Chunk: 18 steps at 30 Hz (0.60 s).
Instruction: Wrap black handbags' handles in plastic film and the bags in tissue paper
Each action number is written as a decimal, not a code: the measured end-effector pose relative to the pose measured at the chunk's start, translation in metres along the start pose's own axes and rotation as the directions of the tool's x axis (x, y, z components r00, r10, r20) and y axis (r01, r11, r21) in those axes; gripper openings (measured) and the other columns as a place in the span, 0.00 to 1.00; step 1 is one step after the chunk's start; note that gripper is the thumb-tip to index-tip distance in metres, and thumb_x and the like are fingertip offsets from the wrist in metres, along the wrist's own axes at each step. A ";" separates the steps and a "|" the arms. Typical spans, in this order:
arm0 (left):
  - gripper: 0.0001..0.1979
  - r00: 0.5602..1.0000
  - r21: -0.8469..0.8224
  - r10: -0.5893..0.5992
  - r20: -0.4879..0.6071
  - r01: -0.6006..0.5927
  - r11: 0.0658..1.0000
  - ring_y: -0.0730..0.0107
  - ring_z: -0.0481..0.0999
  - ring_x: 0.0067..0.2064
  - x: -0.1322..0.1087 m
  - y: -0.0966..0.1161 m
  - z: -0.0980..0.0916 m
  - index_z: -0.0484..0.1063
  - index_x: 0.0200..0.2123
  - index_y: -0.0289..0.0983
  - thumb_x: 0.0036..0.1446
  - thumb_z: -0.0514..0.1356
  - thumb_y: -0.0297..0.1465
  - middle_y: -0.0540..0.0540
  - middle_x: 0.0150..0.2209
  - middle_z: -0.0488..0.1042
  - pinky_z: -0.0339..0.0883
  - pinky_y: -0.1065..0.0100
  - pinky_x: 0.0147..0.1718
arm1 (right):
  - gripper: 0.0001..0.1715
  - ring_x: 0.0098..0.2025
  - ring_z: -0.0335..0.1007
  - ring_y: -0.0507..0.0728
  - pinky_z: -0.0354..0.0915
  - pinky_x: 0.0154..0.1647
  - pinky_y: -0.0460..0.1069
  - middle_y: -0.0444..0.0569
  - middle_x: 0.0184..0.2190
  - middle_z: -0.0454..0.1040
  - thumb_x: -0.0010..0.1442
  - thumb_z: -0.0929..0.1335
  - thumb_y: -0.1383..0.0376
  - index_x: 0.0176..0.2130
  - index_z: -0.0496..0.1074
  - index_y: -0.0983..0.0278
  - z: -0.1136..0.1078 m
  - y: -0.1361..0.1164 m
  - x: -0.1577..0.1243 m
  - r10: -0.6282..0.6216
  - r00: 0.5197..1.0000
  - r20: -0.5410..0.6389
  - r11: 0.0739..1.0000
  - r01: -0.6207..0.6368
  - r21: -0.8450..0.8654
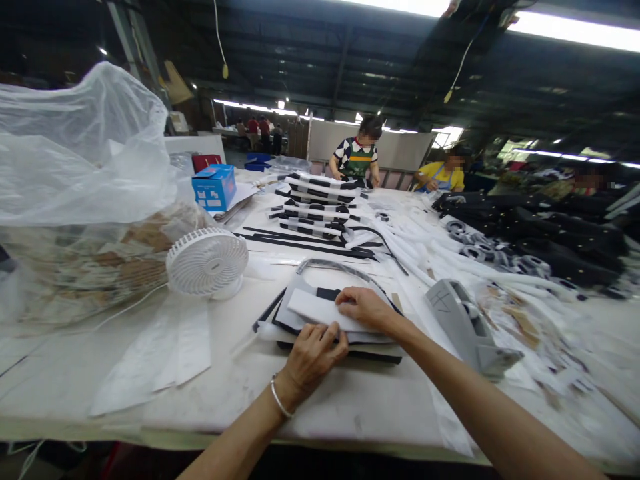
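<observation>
A white, soft-looking strip point(313, 309) lies across a flat stack of grey and black panels point(294, 291) in front of me. A curved grey handle or strap point(345, 263) arches from the stack's far side. With bent fingers, my right hand point(367, 309) pinches the strip's top near its right part. My left hand point(313, 357), wearing a bracelet point(279, 398), has its fingers curled together over the near edge of the strip and stack. Its fingertips partly hide what they press on. Black and whitish layers show beneath the panels.
A white fan point(207, 263) and a clear plastic bag of scraps point(100, 253) stand left. At right is a grey tape dispenser point(465, 327) beside white scraps. Bundled black-and-white strips point(317, 207) lie beyond, near a blue box point(214, 187). A co-worker point(357, 157) stands across the table.
</observation>
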<state>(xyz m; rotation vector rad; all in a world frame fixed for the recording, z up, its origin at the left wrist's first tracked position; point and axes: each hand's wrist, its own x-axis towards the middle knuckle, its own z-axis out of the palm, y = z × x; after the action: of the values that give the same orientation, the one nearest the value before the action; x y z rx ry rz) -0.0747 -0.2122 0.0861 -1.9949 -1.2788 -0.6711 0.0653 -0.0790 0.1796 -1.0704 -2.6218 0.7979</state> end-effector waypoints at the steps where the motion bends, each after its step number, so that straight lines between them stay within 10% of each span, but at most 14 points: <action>1: 0.12 1.000 -0.007 -0.002 -0.008 0.002 1.000 0.67 0.72 0.40 0.000 0.000 0.000 0.69 0.48 0.39 0.65 0.52 0.24 0.42 0.49 0.72 0.64 0.63 0.40 | 0.11 0.37 0.72 0.56 0.63 0.40 0.48 0.46 0.34 0.78 0.54 0.68 0.64 0.38 0.77 0.63 0.000 0.001 -0.001 0.024 1.000 0.000 0.999 -0.024 0.043; 18: 0.10 0.998 0.016 0.012 -0.057 -0.011 1.000 0.65 0.72 0.51 0.000 0.000 -0.003 0.71 0.46 0.38 0.65 0.52 0.25 0.42 0.54 0.72 0.63 0.60 0.51 | 0.11 0.38 0.72 0.57 0.63 0.44 0.49 0.47 0.34 0.79 0.53 0.68 0.62 0.35 0.79 0.64 0.013 0.006 -0.004 0.007 0.999 -0.031 0.982 -0.001 0.191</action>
<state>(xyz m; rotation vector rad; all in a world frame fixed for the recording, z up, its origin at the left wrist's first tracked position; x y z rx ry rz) -0.0749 -0.2146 0.0875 -1.9549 -1.2345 -0.7059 0.0664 -0.0833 0.1660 -1.0263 -2.4580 1.0013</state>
